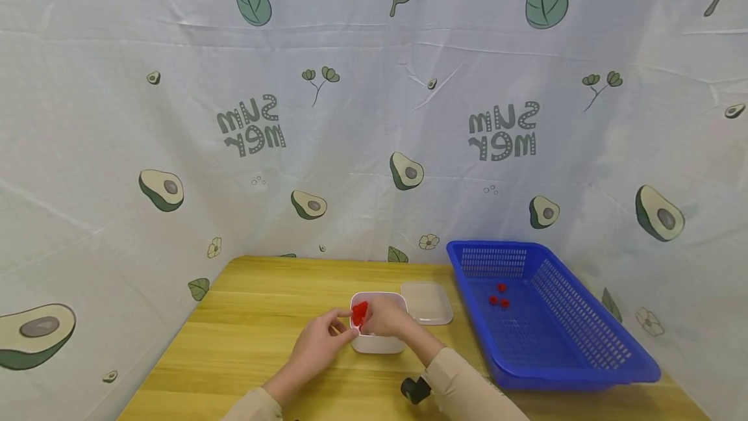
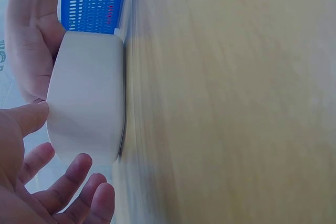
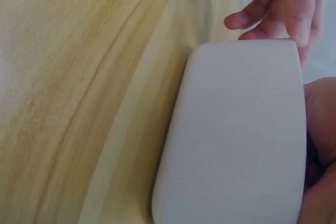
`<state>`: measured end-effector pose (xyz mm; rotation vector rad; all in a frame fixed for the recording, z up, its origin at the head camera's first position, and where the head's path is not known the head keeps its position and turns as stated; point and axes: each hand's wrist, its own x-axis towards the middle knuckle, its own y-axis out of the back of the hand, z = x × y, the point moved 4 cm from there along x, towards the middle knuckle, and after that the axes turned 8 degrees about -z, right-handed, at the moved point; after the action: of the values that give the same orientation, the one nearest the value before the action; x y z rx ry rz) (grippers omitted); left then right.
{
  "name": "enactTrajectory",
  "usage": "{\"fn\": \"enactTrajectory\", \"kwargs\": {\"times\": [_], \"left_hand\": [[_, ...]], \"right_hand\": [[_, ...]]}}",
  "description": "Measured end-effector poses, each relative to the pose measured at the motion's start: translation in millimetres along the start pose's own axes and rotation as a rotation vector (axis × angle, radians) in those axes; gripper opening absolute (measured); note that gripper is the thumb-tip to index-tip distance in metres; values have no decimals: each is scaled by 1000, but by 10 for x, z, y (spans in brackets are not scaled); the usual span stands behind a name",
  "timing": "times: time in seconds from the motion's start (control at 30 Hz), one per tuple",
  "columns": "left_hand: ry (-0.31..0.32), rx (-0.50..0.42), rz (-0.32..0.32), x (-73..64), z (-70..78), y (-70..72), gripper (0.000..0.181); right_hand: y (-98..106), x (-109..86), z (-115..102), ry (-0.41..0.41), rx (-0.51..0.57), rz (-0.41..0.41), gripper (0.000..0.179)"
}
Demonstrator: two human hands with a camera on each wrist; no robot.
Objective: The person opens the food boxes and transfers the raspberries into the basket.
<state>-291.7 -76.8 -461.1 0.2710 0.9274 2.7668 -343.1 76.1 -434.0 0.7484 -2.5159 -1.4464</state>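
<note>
A white box (image 1: pixel 378 344) with an open top stands on the table, and several small red pieces (image 1: pixel 359 312) show inside its left part. My left hand (image 1: pixel 320 343) is at the box's left side; its thumb touches the rim and the other fingers are spread and fairly straight in the left wrist view. My right hand (image 1: pixel 384 318) reaches over the rim into the box, right beside the red pieces. The box wall and the hand itself hide its fingertips, so I cannot see whether they pinch a piece. Both wrist views show mostly the box's outer wall (image 3: pixel 236 129).
A clear lid (image 1: pixel 428 303) lies behind the box to the right. Farther right is a blue perforated basket (image 1: pixel 561 375) with 3 red pieces (image 1: pixel 501 297) on its floor. A black object (image 1: pixel 415 390) lies by my right sleeve. A printed cloth (image 1: pixel 350 115) hangs behind the wooden table (image 1: pixel 292 284).
</note>
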Motion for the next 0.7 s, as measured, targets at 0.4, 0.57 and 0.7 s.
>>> {"fn": "enactTrajectory", "kwargs": {"times": [0.4, 0.57, 0.7], "left_hand": [[7, 19, -1, -15, 16, 17, 38], [18, 19, -2, -19, 21, 15, 38], [25, 14, -6, -23, 24, 14, 39]], "right_hand": [[220, -75, -82, -48, 135, -11, 7], [352, -118, -92, -57, 162, -4, 11], [464, -137, -97, -50, 181, 13, 14]]}}
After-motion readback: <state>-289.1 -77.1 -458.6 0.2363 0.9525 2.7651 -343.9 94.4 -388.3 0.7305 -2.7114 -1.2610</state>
